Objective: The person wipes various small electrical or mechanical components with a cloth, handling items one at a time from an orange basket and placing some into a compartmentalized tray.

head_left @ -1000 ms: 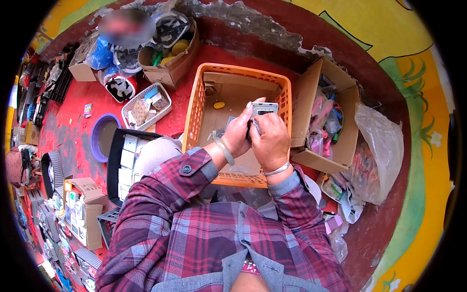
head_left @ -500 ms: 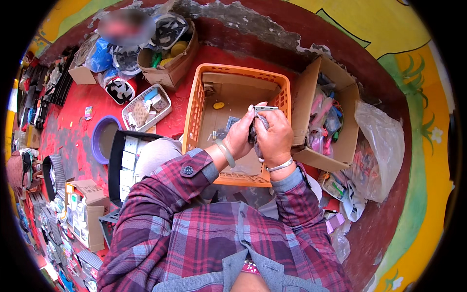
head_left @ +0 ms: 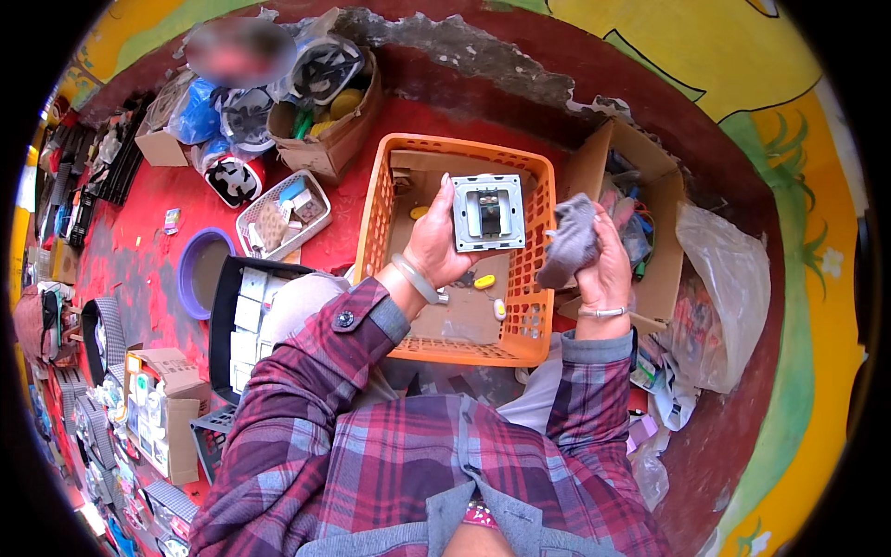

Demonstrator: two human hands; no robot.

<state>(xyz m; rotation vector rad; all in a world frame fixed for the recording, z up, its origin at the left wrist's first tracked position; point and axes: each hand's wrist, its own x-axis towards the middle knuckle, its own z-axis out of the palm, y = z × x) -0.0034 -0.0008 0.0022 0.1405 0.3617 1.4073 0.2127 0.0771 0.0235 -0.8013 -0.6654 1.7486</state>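
My left hand (head_left: 432,243) is closed on the edge of a square wall switch (head_left: 510,213), seen from its framed side with a dark housing in the middle. It is held above the orange plastic basket (head_left: 548,320). To its right, my right hand (head_left: 609,271) grips a crumpled grey cloth (head_left: 568,243), apart from the switch. Below the hands, the basket has cardboard on its bottom, with a yellow oval piece (head_left: 484,281) and a yellow-and-white piece (head_left: 499,309) lying there. Part of the basket's inside is hidden behind the switch and left hand.
On the right stands an open cardboard box (head_left: 664,209) of mixed goods, beside a clear plastic bag (head_left: 729,288). Leftward are a white basket (head_left: 320,223), a purple basin (head_left: 186,278) and a black box (head_left: 223,325) of small white boxes. A filled carton (head_left: 325,153) stands farther back.
Both hands were together around the switch and cloth. They have since parted: the switch now faces up in my left hand, and the cloth has moved right with my right hand.
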